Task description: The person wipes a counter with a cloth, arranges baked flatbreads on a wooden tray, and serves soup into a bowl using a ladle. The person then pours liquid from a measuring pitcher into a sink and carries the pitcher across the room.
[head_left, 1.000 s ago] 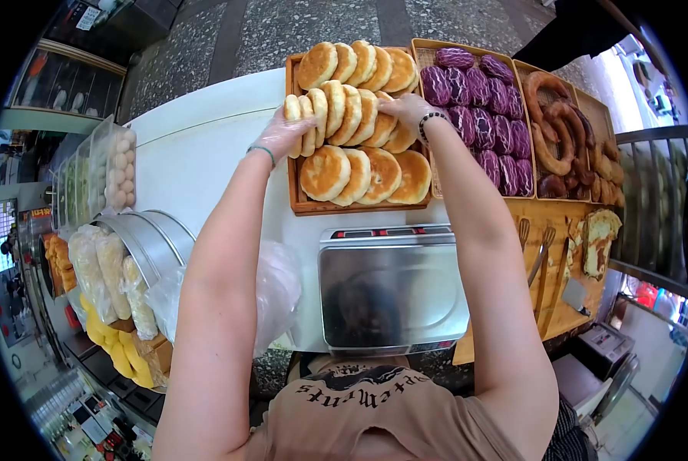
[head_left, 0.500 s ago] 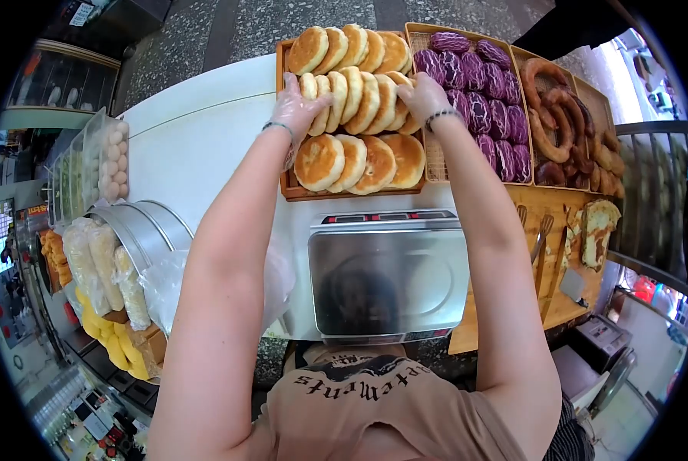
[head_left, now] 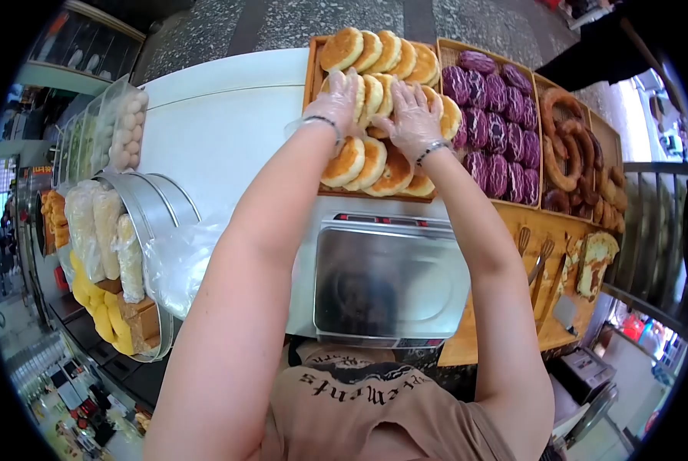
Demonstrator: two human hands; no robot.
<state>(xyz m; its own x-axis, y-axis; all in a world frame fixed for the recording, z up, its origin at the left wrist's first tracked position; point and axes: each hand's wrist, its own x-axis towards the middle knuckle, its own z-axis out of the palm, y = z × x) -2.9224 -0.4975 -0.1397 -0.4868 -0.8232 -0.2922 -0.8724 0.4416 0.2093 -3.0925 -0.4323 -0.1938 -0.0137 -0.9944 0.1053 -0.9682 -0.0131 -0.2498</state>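
Observation:
Round flatbreads with browned faces (head_left: 388,52) lean in three overlapping rows in a brown tray (head_left: 313,77). My left hand (head_left: 341,104), in a thin clear plastic glove, lies against the left end of the middle row, fingers stretched out. My right hand (head_left: 415,121), gloved likewise, rests over the same row right of its middle, fingers spread and thumb pointing left. Both hands touch the flatbreads and hide parts of them. The front row (head_left: 386,170) lies just below my hands.
Right of the flatbreads are a tray of purple striped buns (head_left: 497,119) and one of brown sausages (head_left: 567,150). A steel scale (head_left: 390,280) stands before me, beside a wooden board (head_left: 467,330) with tongs. Eggs (head_left: 131,127), a metal pot (head_left: 140,203) and plastic bags (head_left: 179,261) are leftward.
My right hand has moved from the right end of the middle row leftward onto its top. My left hand stays at the left end. The view has shifted, so the trays appear farther right.

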